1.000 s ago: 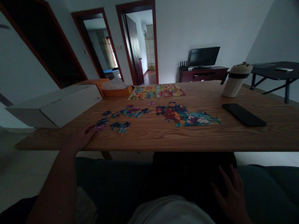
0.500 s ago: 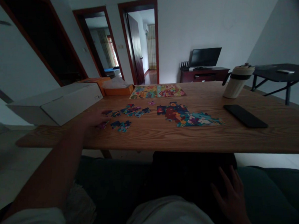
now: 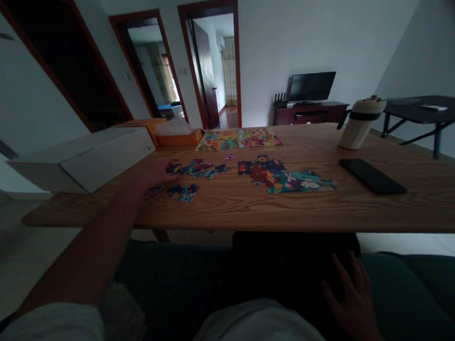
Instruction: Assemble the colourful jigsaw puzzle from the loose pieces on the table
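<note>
My left hand point(image 3: 155, 175) reaches over the left part of the wooden table, at the edge of a loose group of jigsaw puzzle pieces point(image 3: 197, 168). Its fingers are smeared by motion, so whether they hold a piece is unclear. Just below the hand lies a purple puzzle piece point(image 3: 153, 192), with a small cluster of pieces point(image 3: 183, 193) to its right. A partly joined jigsaw puzzle point(image 3: 300, 181) with animal pictures lies right of centre. My right hand point(image 3: 350, 299) rests on my dark-clothed lap, fingers spread and holding nothing.
On the table point(image 3: 229, 211) stand a long white box point(image 3: 108, 159) and an orange box point(image 3: 180, 138) at left. Colourful picture sheets point(image 3: 239, 139) lie at the back. A black phone-like slab point(image 3: 371, 175) and a cream tumbler point(image 3: 362, 125) are at right.
My left hand has shifted slightly right and farther over the loose puzzle pieces. My right hand and the joined puzzle stay as they were.
</note>
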Demonstrator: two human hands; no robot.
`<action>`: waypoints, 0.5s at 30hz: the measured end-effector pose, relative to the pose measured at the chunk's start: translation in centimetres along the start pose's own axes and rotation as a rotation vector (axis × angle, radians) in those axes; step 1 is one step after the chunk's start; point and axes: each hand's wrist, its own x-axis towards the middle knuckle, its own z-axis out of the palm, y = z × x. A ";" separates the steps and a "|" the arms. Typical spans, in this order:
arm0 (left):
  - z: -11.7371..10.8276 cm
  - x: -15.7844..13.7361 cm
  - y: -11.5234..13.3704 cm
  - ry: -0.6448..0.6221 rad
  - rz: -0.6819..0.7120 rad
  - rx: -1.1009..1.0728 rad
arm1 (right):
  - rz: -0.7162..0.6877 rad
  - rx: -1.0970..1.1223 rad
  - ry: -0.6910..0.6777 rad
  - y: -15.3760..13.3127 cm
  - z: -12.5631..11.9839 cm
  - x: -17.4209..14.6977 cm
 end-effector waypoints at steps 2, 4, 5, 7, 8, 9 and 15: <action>0.1 -0.9 1.6 0.114 0.160 0.064 | -0.068 -0.022 0.020 -1.3 -1.0 1.1; 0.2 -1.5 3.7 0.200 0.289 0.101 | -0.184 0.003 0.036 -3.0 -2.5 2.9; 0.3 -1.7 4.9 0.235 0.347 0.106 | -0.248 0.067 0.031 -3.9 -3.3 4.3; 0.6 -1.7 7.3 0.291 0.474 0.100 | -0.360 0.216 -0.032 -5.7 -4.8 7.9; 0.8 -1.5 8.5 0.323 0.538 0.094 | -0.406 0.273 -0.087 -6.5 -5.3 10.1; 0.9 -1.2 9.7 0.358 0.598 0.090 | -0.437 0.311 -0.159 -7.3 -5.7 12.6; 1.9 1.9 15.9 0.479 0.766 0.111 | -0.199 0.573 -0.514 -11.4 -4.0 29.5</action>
